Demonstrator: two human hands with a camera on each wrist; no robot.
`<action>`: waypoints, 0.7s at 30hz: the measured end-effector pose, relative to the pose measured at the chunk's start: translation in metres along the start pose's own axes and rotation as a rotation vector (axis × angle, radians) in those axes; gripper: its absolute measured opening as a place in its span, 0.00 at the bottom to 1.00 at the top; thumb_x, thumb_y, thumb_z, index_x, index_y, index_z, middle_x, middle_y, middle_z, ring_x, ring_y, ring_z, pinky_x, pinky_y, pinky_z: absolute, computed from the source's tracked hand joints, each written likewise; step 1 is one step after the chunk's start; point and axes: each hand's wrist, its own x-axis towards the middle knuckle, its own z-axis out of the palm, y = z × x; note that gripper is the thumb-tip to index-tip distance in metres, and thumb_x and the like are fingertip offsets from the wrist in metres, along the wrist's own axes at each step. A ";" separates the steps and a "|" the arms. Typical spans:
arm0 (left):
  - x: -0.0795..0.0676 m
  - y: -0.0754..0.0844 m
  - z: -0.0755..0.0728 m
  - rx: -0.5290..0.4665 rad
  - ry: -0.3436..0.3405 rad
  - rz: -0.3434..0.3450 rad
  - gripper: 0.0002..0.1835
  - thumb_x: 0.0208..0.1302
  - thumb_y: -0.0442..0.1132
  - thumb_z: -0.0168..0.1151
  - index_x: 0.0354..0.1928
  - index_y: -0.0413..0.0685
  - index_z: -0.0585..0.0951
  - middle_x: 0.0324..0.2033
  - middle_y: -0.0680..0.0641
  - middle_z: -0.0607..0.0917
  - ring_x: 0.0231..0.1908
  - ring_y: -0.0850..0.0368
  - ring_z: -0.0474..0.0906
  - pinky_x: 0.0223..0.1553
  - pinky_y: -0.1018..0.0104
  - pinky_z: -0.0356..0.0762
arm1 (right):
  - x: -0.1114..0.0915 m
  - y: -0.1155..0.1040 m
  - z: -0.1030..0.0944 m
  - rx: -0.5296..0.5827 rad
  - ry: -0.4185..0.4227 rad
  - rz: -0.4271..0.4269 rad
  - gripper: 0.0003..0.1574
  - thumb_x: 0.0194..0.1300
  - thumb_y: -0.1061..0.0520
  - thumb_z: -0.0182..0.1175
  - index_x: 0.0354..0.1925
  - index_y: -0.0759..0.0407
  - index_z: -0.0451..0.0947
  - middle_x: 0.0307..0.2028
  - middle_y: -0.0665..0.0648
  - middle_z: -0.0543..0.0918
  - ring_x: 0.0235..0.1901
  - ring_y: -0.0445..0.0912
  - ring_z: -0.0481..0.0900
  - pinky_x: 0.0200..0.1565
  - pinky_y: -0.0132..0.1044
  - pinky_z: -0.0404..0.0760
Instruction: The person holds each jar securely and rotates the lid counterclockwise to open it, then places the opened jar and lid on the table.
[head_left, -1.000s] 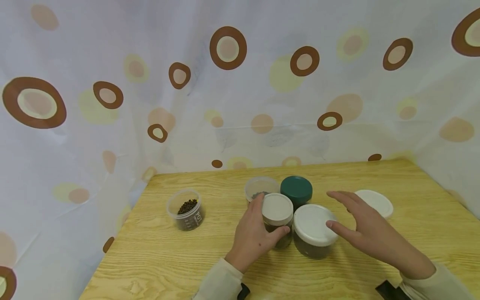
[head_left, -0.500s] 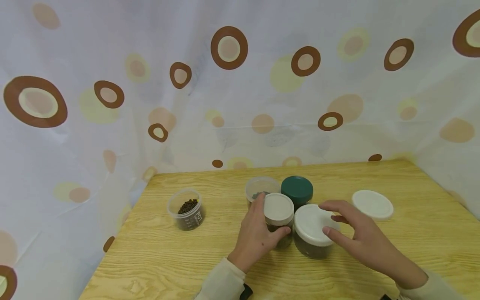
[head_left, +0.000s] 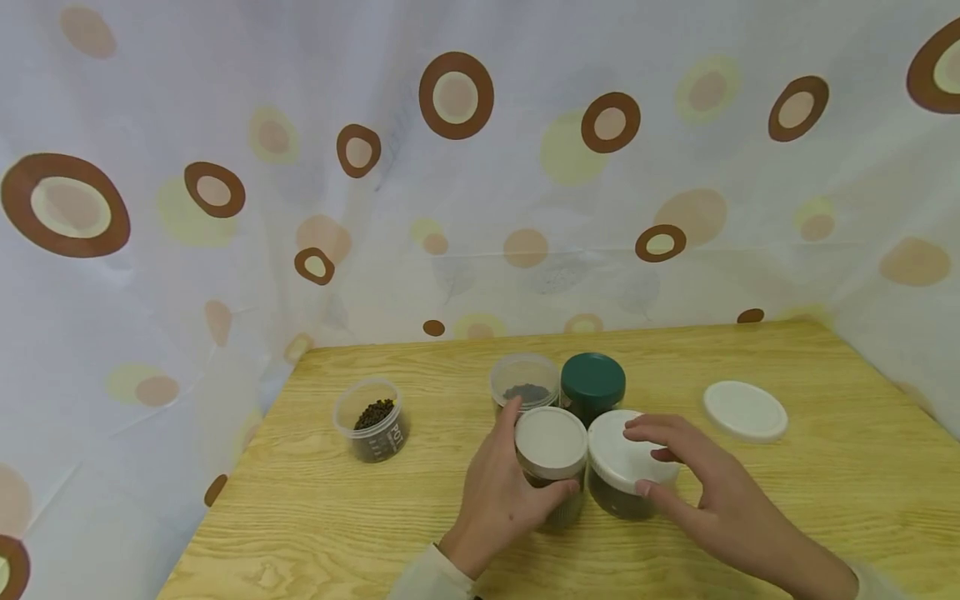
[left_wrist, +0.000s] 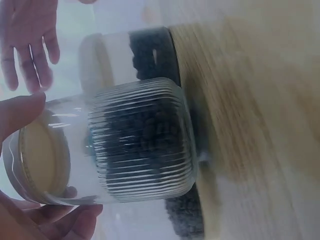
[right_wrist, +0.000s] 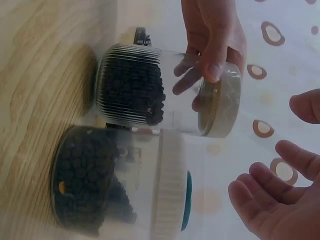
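My left hand (head_left: 498,492) grips a ribbed glass jar (left_wrist: 145,145) near its pale lid (head_left: 551,442), thumb on the near side. Dark pellets fill roughly the lower half of the jar. To its right stands a wider clear jar (right_wrist: 85,180) with a white screw lid (head_left: 622,454), holding dark pellets and one orange bit. Over this lid's right side hovers my right hand (head_left: 712,500), fingers spread and bent slightly; the right wrist view shows them (right_wrist: 260,185) apart from the lid. Whether the ribbed jar touches the table I cannot tell.
Behind the two jars stand a green-lidded jar (head_left: 592,379) and an uncovered clear tub (head_left: 523,379) with dark contents. A plastic cup (head_left: 378,437) of dark pellets is at the left. One loose white lid (head_left: 746,410) lies at the right on the wooden table (head_left: 337,533).
My left hand has drawn the ribbed jar toward me, uncovering more of the clear tub behind. The right hand has come left and nearer, over the white-lidded jar.
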 end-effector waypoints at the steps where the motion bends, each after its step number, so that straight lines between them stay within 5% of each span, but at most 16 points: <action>1: -0.003 0.002 -0.002 -0.002 0.007 0.005 0.57 0.44 0.57 0.78 0.75 0.54 0.57 0.59 0.51 0.79 0.56 0.53 0.79 0.51 0.55 0.80 | -0.001 -0.003 0.000 0.002 -0.005 -0.007 0.40 0.52 0.69 0.71 0.62 0.50 0.72 0.58 0.45 0.76 0.58 0.29 0.71 0.53 0.17 0.72; 8: -0.021 0.015 -0.019 -0.023 0.024 0.078 0.56 0.43 0.58 0.79 0.73 0.63 0.58 0.54 0.56 0.81 0.49 0.60 0.81 0.44 0.62 0.80 | -0.004 -0.009 0.004 -0.021 -0.010 -0.073 0.43 0.50 0.66 0.73 0.63 0.51 0.71 0.59 0.46 0.75 0.58 0.30 0.70 0.50 0.20 0.72; 21: -0.035 0.029 -0.022 0.093 0.034 0.227 0.56 0.48 0.59 0.76 0.75 0.51 0.56 0.51 0.52 0.84 0.48 0.59 0.83 0.44 0.62 0.82 | 0.006 -0.024 0.008 0.046 -0.073 -0.073 0.40 0.56 0.62 0.71 0.65 0.52 0.69 0.60 0.49 0.75 0.58 0.33 0.72 0.42 0.33 0.81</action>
